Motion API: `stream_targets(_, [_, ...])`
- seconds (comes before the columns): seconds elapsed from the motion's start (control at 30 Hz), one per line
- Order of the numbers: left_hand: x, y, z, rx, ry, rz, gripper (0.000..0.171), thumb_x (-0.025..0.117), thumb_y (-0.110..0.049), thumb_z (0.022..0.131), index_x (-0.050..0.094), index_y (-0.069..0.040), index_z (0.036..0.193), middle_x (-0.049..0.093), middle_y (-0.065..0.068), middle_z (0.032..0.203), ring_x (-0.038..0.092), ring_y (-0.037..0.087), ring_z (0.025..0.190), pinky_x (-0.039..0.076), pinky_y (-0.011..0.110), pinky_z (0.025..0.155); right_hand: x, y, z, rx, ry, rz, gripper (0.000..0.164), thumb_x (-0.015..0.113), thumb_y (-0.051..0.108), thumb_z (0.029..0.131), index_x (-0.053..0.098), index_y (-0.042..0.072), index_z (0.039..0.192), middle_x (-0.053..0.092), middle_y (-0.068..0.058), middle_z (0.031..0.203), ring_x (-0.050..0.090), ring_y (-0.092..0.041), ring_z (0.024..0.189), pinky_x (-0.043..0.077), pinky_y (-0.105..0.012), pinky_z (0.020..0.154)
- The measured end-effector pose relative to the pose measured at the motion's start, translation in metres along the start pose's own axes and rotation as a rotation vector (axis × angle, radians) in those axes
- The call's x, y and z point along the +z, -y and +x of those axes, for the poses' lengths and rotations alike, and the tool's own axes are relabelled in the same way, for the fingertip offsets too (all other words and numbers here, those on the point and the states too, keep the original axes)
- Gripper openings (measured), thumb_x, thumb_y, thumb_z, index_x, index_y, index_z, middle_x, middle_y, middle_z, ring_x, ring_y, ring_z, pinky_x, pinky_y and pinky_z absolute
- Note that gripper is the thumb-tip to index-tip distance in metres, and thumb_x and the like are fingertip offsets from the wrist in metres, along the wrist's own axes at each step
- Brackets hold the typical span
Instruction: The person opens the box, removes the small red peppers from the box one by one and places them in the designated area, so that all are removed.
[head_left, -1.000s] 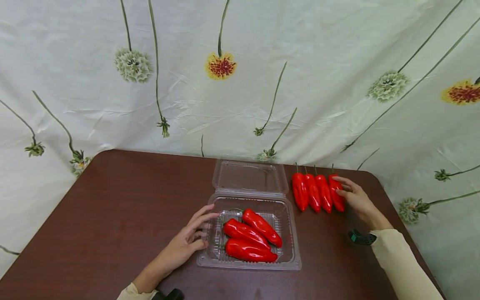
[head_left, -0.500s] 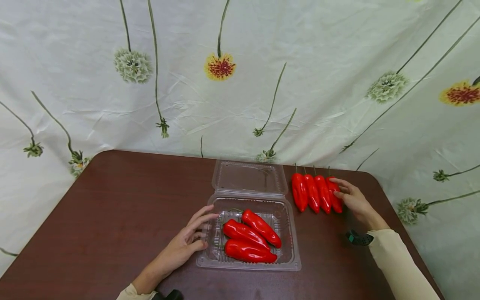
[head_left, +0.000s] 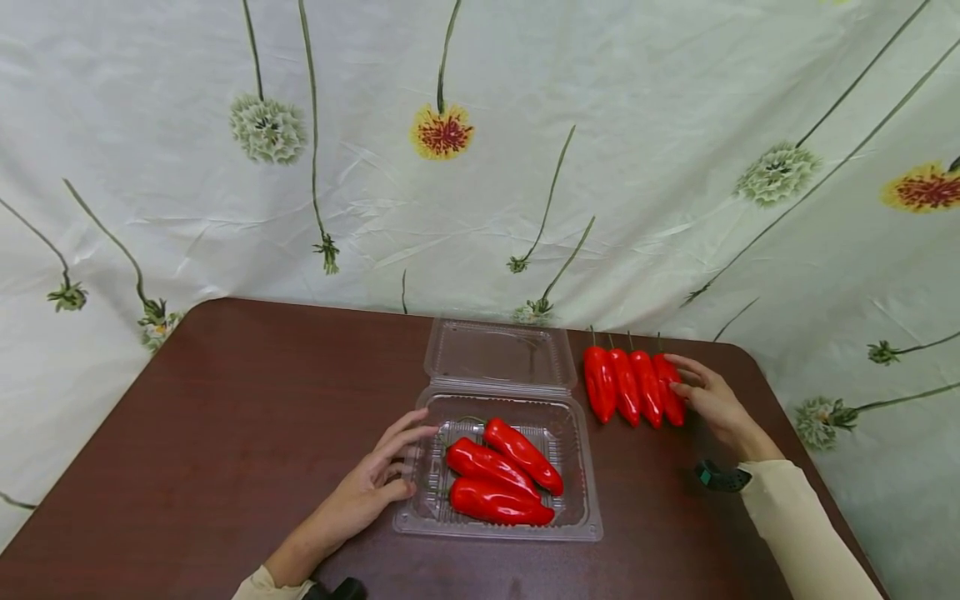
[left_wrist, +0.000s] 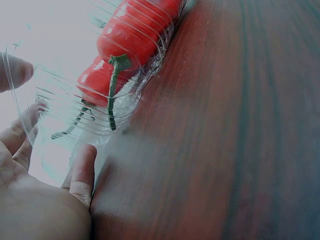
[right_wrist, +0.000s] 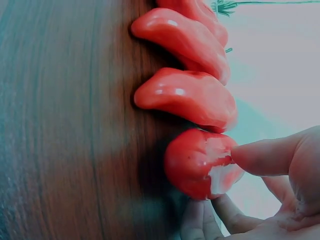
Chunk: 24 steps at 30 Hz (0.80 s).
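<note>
My right hand (head_left: 716, 408) is at the right end of a row of several shiny red peppers (head_left: 600, 383). Its thumb (right_wrist: 265, 155) and fingers lie on either side of the last pepper (head_left: 669, 404), which rests on the table against its neighbour. At the left wall of a clear plastic clamshell box (head_left: 588, 467) is my left hand (head_left: 367, 479), fingers spread and lightly bent along the rim. Inside the box lie three red peppers (head_left: 491, 462), stems toward the left hand. In the left wrist view, a green stem (left_wrist: 115, 90) shows through the clear plastic.
Hinged back, the box's lid (head_left: 498, 354) lies flat on the dark wooden table (head_left: 225, 433). A pale curtain (head_left: 480, 167) with printed flowers hangs behind and to the right of the table. The row of peppers stands near the table's back right corner.
The last pepper has shifted left with my right hand, closing the gap to the row. Since then, the right index finger has drawn slightly right. My left hand has not moved.
</note>
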<state>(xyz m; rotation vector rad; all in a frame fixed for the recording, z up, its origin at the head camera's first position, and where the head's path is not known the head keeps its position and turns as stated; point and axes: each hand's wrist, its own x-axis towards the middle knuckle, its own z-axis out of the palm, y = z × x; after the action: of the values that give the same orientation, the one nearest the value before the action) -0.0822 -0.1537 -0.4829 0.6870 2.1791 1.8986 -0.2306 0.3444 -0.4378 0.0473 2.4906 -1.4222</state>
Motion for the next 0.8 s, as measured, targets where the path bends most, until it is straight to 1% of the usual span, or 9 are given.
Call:
stream_targets(0.1, [0.000,0.000,0.000,0.007,0.001,0.000,0.063,0.052,0.008,0.093,0.038,-0.006,0.153,0.010,0.009,0.167,0.032,0.009,0.135,0.039,0.026,0.094,0.000,0.002,-0.001,-0.001,-0.010,0.002,0.058,0.046,0.007,0.103,0.027,0.006,0.158,0.029,-0.032,0.156,0.041,-0.041,0.134,0.047,-0.019,0.084])
stream_targets(0.27, [-0.001,0.001,0.000,0.007,0.004,-0.003,0.063,0.052,0.007,0.093,0.038,-0.006,0.153,0.009,0.011,0.167,0.032,0.009,0.135,0.038,0.026,0.095,-0.002,0.006,-0.004,0.004,-0.036,0.001,0.060,0.048,0.010,0.103,0.026,0.005,0.158,0.029,-0.032,0.156,0.039,-0.041,0.136,0.045,-0.019,0.084])
stream_targets(0.43, [0.000,0.000,0.000,0.019,-0.003,0.005,0.062,0.053,0.007,0.093,0.039,-0.005,0.152,0.010,0.012,0.167,0.030,0.002,0.136,0.038,0.026,0.096,-0.007,0.015,-0.010,-0.007,-0.064,-0.002,0.061,0.049,0.018,0.105,0.023,0.005,0.159,0.029,-0.031,0.157,0.039,-0.040,0.136,0.045,-0.023,0.087])
stream_targets(0.53, [0.000,-0.001,-0.001,0.014,-0.001,0.004,0.062,0.053,0.007,0.093,0.038,-0.005,0.152,0.009,0.012,0.167,0.030,-0.001,0.135,0.038,0.027,0.095,-0.007,0.024,-0.016,-0.027,-0.080,-0.012,0.062,0.049,0.021,0.105,0.023,0.006,0.159,0.031,-0.028,0.157,0.045,-0.030,0.131,0.045,-0.021,0.089])
stream_targets(0.6, [0.000,-0.001,-0.001,0.011,0.000,0.005,0.062,0.052,0.006,0.093,0.038,-0.005,0.152,0.009,0.011,0.167,0.030,-0.001,0.135,0.038,0.027,0.095,-0.005,0.031,-0.021,-0.051,-0.082,-0.023,0.063,0.050,0.023,0.105,0.023,0.005,0.159,0.032,-0.028,0.157,0.050,-0.018,0.123,0.046,-0.019,0.089])
stream_targets(0.67, [0.000,-0.001,-0.002,0.011,-0.004,0.009,0.062,0.052,0.007,0.093,0.039,-0.005,0.152,0.010,0.011,0.167,0.030,0.001,0.135,0.038,0.027,0.095,-0.002,0.040,-0.028,-0.082,-0.073,-0.020,0.064,0.051,0.025,0.105,0.022,0.004,0.158,0.032,-0.027,0.156,0.052,-0.008,0.118,0.047,-0.019,0.090])
stream_targets(0.73, [0.000,-0.001,-0.001,0.013,-0.008,0.015,0.063,0.052,0.007,0.092,0.039,-0.005,0.152,0.011,0.012,0.166,0.032,0.005,0.135,0.039,0.027,0.095,0.004,0.049,-0.035,-0.113,-0.061,-0.016,0.065,0.051,0.025,0.105,0.022,0.004,0.158,0.033,-0.027,0.156,0.052,-0.007,0.117,0.048,-0.019,0.091])
stream_targets(0.77, [0.000,-0.001,-0.001,0.013,-0.009,0.017,0.063,0.053,0.007,0.092,0.039,-0.006,0.152,0.011,0.013,0.166,0.032,0.007,0.135,0.039,0.027,0.095,0.007,0.052,-0.039,-0.125,-0.052,-0.010,0.066,0.052,0.026,0.104,0.021,0.004,0.158,0.033,-0.026,0.156,0.052,-0.010,0.119,0.048,-0.019,0.091])
stream_targets(0.8, [0.000,-0.001,-0.001,0.013,-0.009,0.019,0.063,0.053,0.007,0.092,0.040,-0.006,0.152,0.011,0.013,0.166,0.032,0.009,0.135,0.040,0.028,0.094,0.010,0.056,-0.042,-0.139,-0.040,-0.005,0.066,0.052,0.026,0.104,0.022,0.005,0.158,0.033,-0.026,0.156,0.051,-0.015,0.122,0.048,-0.019,0.091])
